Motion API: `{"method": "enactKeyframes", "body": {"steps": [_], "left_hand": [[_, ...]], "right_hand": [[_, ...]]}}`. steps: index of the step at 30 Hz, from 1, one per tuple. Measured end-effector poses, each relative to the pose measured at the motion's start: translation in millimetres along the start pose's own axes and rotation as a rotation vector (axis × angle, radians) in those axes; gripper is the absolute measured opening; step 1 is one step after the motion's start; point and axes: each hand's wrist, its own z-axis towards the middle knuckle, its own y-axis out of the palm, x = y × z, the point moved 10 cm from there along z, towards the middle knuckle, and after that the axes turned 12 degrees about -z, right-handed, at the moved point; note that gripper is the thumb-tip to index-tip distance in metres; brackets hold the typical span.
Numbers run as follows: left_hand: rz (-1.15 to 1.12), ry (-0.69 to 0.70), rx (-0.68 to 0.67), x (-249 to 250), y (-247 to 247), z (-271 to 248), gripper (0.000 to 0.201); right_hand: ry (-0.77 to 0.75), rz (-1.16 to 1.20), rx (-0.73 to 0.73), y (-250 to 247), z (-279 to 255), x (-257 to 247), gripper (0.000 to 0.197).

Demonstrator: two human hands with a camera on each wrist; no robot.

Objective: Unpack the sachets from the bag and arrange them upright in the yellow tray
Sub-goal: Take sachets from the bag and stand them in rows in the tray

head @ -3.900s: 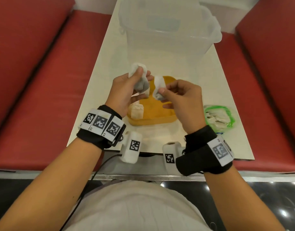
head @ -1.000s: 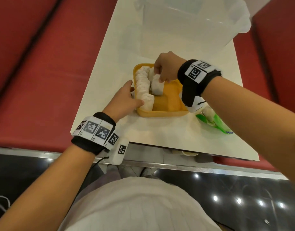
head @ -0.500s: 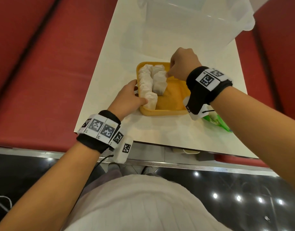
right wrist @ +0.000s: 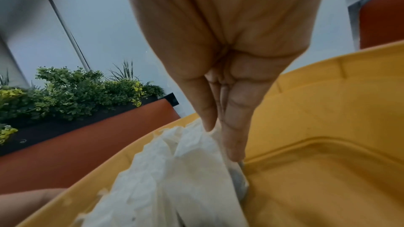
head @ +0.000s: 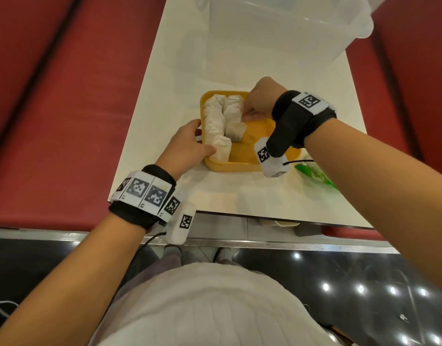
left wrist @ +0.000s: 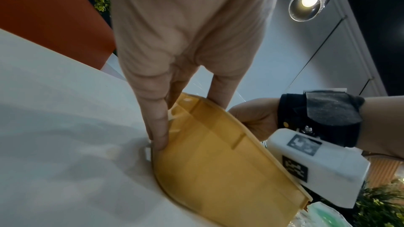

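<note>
Sachets [head: 216,126] stand upright in the yellow tray [head: 240,166], packed in a row along its left wall, with a shorter second row [head: 233,111] beside it at the far end and one sachet [head: 236,131] tilted at the near end of that row. They are white and crinkled; no print or brand can be read on them. The tray sits on the white worktop [head: 165,83], and its right half shows bare yellow floor.

The left hand [head: 185,146] lies against the tray's left wall from outside, fingers [left wrist: 157,127] straight and released, the thumb reaching over the rim to touch the nearest sachet. The right hand [head: 261,101] is at the far end of the tray; in the right wrist view its fingers [right wrist: 236,127] are straight and pressed together against the side of the second row, so its grip grasps nothing.

A green-and-clear bag [head: 314,173] lies on the worktop just right of the tray, partly hidden by the right forearm; any writing on it is too blurred to read. A clear plastic bin [head: 277,28] stands at the far end of the worktop. Both wrists wear black bands [head: 302,118] carrying white blocks with black square code markers. Red benches [head: 52,108] flank the worktop.
</note>
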Motion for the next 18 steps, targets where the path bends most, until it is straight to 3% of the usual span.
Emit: {"method": "enactKeyframes", "body": {"steps": [2, 6, 12, 18], "left_hand": [[0.005, -0.005, 0.006, 0, -2, 1, 0.073], [0.012, -0.013, 0.018, -1, -3, 2, 0.076], [0.021, -0.002, 0.019, 2, -3, 3, 0.070], [0.012, -0.002, 0.016, 2, -6, 2, 0.069]], "right_hand": [[0.030, -0.024, 0.038, -9, -3, 5, 0.002], [-0.120, -0.256, 0.149, -29, -16, -11, 0.019], [-0.335, -0.770, 0.068, 5, -37, -40, 0.030], [-0.343, -0.887, -0.064, 11, -30, -44, 0.023]]}}
